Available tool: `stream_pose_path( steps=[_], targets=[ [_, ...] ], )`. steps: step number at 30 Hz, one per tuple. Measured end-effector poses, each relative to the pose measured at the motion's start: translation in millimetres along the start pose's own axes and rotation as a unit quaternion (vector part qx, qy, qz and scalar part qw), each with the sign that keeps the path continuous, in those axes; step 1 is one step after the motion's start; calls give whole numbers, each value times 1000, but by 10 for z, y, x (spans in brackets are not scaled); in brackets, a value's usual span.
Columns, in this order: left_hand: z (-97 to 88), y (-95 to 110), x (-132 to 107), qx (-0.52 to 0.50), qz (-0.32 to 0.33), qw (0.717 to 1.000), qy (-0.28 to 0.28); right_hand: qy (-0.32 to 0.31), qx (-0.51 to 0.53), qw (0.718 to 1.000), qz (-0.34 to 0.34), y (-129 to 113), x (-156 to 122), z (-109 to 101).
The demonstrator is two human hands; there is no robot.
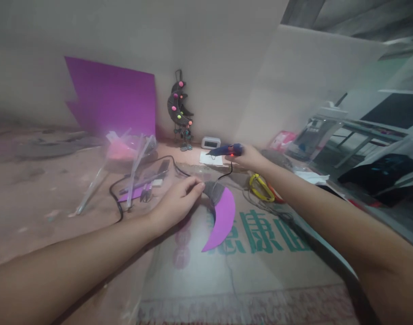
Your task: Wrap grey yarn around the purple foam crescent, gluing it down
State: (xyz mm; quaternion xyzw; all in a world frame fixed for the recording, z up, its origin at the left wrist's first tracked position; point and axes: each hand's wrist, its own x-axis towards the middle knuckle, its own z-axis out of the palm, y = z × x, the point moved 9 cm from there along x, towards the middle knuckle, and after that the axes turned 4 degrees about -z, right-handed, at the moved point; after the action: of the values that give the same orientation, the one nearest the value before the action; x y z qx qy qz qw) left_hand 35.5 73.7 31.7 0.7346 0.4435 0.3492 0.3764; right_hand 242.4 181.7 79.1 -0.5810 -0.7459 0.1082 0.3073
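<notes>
My left hand (179, 198) pinches the upper tip of a purple crescent moon cutout (225, 221), held over a printed cardboard sheet (199, 289). Dark grey cord or yarn (213, 190) covers the crescent's upper end; its lower part is bare purple. My right hand (249, 158) is wrapped round a dark blue hot glue gun (227, 150) with a small red light lit. The gun's nozzle points left, above a small white paper (210, 159), and its black cable (231, 170) hangs down behind the crescent.
A decorated grey crescent (179, 106) with colourful pompoms leans on the wall beside a purple sheet (114, 99). Yellow-handled scissors (260, 188) lie right of the crescent. Clear glue sticks (138, 171), a small white clock (211, 142) and loose grey cord (270, 208) are nearby.
</notes>
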Motion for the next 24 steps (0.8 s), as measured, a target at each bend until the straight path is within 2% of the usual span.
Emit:
stream_pose_path(
  steps=[6, 10, 12, 14, 17, 18, 19, 21, 24],
  targets=[
    [35, -67, 22, -14, 6, 1000, -2, -28, 22, 999, 23, 222, 123, 215],
    [36, -51, 14, -9, 5, 1000, -7, -19, 26, 999, 37, 306, 163, 169],
    [29, -37, 11, -9, 7, 1000, -6, 19, 23, 999, 43, 350, 157, 43],
    [28, -29, 12, -7, 10, 1000, -7, 92, 26, 995, 38, 344, 82, -164],
    [31, -25, 17, -7, 12, 1000, -8, 204, 76, 976, -20, 144, -195, -469],
    [34, -23, 19, -9, 11, 1000, -10, 191, 110, 974, -45, 33, -292, -473],
    [37, -22, 19, -13, 9, 1000, -12, 143, 159, 975, -60, -79, -379, -404],
    [46, -18, 20, -24, 3, 1000, -18, 27, 246, 967, -67, -310, -582, -187],
    [51, -3, 16, -38, -4, 999, -20, -79, 331, 938, -63, -569, -883, 103]
  ],
)
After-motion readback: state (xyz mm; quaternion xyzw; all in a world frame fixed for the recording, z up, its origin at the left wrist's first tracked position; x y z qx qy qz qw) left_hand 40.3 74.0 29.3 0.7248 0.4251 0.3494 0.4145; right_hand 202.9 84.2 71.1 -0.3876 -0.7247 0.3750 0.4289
